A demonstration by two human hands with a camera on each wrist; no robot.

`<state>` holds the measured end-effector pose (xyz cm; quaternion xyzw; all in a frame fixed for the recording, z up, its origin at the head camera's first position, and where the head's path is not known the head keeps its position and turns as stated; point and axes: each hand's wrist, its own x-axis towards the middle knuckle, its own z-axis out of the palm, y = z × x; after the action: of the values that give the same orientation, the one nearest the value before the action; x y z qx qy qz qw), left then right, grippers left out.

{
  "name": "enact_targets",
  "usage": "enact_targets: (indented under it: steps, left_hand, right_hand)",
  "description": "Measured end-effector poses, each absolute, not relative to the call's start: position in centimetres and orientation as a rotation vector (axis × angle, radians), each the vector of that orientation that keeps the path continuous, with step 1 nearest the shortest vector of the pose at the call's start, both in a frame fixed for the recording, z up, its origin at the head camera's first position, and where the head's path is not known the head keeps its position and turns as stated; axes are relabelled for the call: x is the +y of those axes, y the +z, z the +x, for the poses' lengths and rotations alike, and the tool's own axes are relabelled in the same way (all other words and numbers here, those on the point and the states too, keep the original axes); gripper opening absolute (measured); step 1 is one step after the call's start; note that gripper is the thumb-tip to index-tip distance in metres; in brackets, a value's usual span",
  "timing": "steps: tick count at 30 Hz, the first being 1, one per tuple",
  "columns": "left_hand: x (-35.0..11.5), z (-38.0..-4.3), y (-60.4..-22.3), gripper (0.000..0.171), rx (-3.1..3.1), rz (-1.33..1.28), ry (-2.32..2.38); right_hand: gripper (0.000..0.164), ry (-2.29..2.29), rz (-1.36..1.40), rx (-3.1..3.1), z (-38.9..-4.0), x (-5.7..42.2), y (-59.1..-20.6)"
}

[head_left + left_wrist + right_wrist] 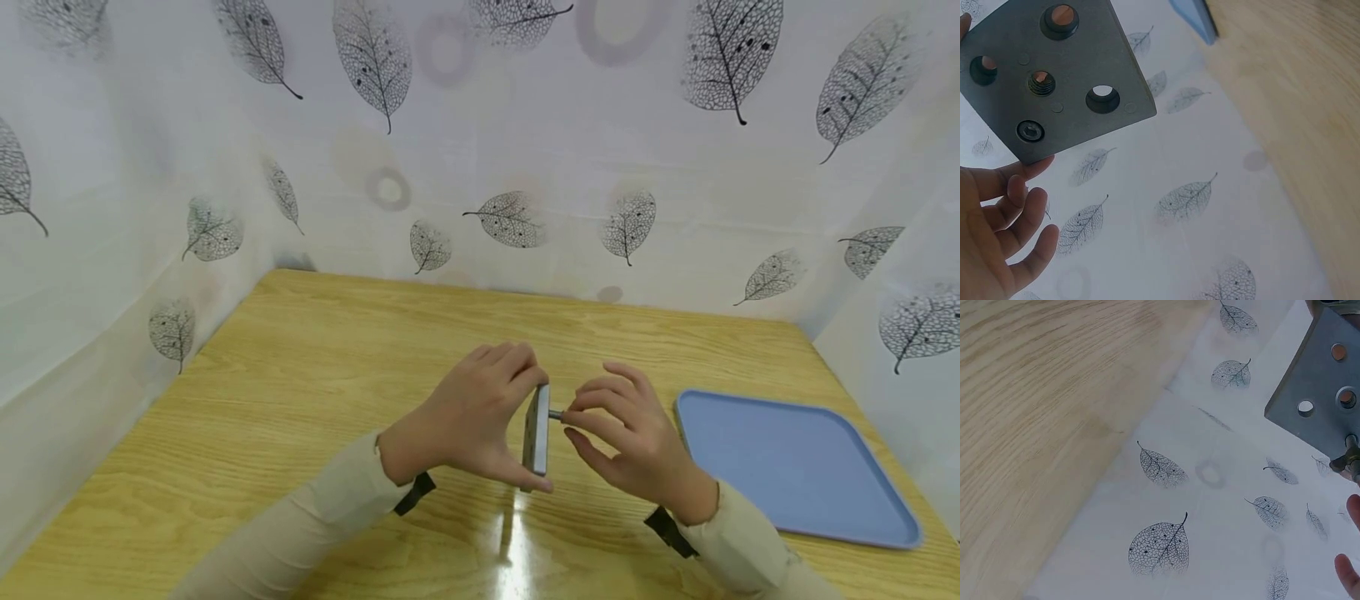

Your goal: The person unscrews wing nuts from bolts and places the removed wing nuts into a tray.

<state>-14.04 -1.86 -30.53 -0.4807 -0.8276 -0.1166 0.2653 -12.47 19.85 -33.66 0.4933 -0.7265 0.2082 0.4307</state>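
A square grey metal plate (542,429) stands on edge above the table, gripped by my left hand (476,417) with thumb below and fingers above. Several round holes pierce the plate (1082,65) in the left wrist view. One near a corner contains the socket head of a bolt (1030,130). On the plate's other side the bolt's shank (556,414) sticks out to the right, pinched near its end by the fingertips of my right hand (630,433); its other fingers are spread. The right wrist view catches only part of the plate (1310,375) and the right fingertips.
A blue tray (795,467) lies on the wood-grain table (337,358), to the right of my right hand. White cloth (510,150) printed with leaves hangs behind the table and at both sides.
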Motion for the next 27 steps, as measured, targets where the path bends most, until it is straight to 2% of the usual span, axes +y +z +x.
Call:
enact_targets:
  steps: [9, 20, 27]
  left_hand:
    - [-1.89, -14.09, -30.59, 0.086, -2.246, -1.299, -0.305]
    - [-1.9, -14.06, -30.53, 0.087, -2.247, -1.304, -0.315]
    - [-1.86, -14.03, -30.59, 0.086, -2.248, -1.306, -0.322]
  right_hand:
    - [0.026, 0.432, 1.271, -1.732, -12.17, 19.73, -33.62]
    - [0.033, 0.749, 1.184, -2.027, -12.4, 20.33, -33.61]
    - [0.028, 0.723, 1.196, -2.016, -12.4, 20.45, -33.88]
